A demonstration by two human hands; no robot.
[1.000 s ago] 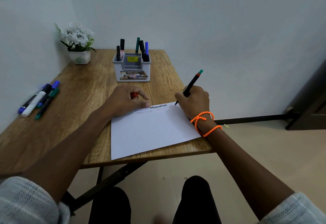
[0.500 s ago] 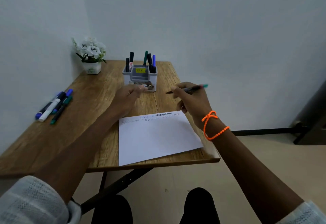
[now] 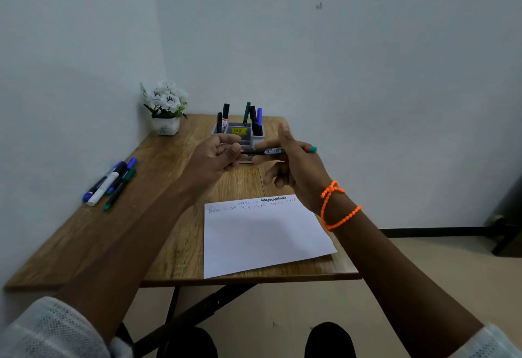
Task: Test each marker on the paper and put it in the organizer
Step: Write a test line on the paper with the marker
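Observation:
My right hand [image 3: 299, 171] holds a black marker [image 3: 272, 150] with a teal end level above the table, its tip pointing left. The curled fingers of my left hand [image 3: 214, 157] pinch the marker's left end; whether a cap sits there I cannot tell. Both hands hover in front of the grey organizer [image 3: 258, 138], which holds several upright markers and is partly hidden behind them. Below the hands, the white paper [image 3: 262, 236] lies on the table with scribble lines along its far edge.
Several loose markers [image 3: 111, 182] lie together at the left side of the wooden table [image 3: 158, 216], near the wall. A white pot of flowers [image 3: 166, 124] stands in the far left corner. The paper's near corner reaches the table's front edge.
My right hand lifted the marker off the paper and turned it level. My left hand left the paper and came up to the marker's tip end. The camera tilted upward.

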